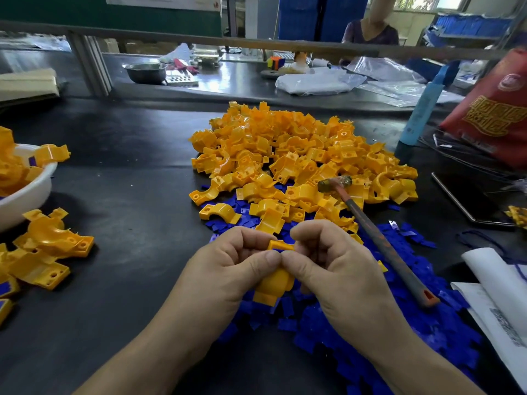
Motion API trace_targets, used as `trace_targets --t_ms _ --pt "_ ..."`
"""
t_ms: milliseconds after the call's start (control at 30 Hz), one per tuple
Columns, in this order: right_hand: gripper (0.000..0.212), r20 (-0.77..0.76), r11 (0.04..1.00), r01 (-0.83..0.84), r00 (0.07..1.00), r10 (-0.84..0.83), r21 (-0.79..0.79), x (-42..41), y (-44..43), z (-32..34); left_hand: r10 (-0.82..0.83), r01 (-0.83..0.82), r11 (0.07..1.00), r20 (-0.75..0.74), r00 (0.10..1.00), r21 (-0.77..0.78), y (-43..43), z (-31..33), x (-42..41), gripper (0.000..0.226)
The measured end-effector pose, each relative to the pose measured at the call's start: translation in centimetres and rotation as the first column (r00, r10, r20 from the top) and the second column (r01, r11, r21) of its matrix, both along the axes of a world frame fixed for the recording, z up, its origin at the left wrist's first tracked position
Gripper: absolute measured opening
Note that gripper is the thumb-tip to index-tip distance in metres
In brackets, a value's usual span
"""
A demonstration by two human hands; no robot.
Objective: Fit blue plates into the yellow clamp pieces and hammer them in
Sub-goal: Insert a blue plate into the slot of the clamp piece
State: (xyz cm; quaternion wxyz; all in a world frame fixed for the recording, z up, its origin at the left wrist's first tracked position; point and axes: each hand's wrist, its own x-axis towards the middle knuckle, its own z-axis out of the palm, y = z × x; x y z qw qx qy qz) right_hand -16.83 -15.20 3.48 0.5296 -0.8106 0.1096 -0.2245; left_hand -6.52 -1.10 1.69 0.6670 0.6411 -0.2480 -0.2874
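Two hands met at the lower centre of the frame: the left hand (233,266) and the right hand (333,269) both curled round one yellow clamp piece (272,286), thumbs touching. Blue plates (427,323) lay heaped beneath them and toward the lower right; the hammer (382,242) rested across them, head on the yellow pile (299,155).

A dark matted workbench (137,195) carries a heap of yellow plastic clamp pieces (299,155) at centre, small blue plastic plates (399,323) spread nearer and right, a white plastic basin (31,195) at left, and white paper sheets (496,295) at right.
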Motion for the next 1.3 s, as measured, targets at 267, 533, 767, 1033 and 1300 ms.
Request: trace_targets --t_ms 267,533,767,1033,1300 --pt "0.014 0.021 0.978 -0.125 0.992 0.124 0.165 0.1 0.3 0.0 0.022 -0.022 1.000 -0.063 0.998 -0.003 0.2 0.0 0.0 0.038" --pt "0.011 0.081 0.978 -0.132 0.989 0.121 0.159 0.0 0.7 0.3 0.061 -0.061 0.998 0.014 0.998 0.010 0.2 0.6 -0.4 0.032" --pt "0.030 0.054 0.836 0.192 0.980 -0.191 -0.514 -0.4 -1.9 1.1 0.249 -0.262 0.954 0.106 0.963 0.148 1.4 1.5 1.7 0.008" --pt "0.038 -0.460 0.618 0.039 0.630 -0.625 -0.786 -1.3 -8.2 0.5 0.282 -0.512 0.728 0.481 0.830 0.456 3.1 0.0 5.7 0.012" --pt "0.033 -0.346 0.584 0.164 0.668 -0.659 -0.795 -1.4 -8.6 0.1 0.049 -0.503 0.560 0.580 0.813 0.658 3.7 0.1 6.0 0.055"
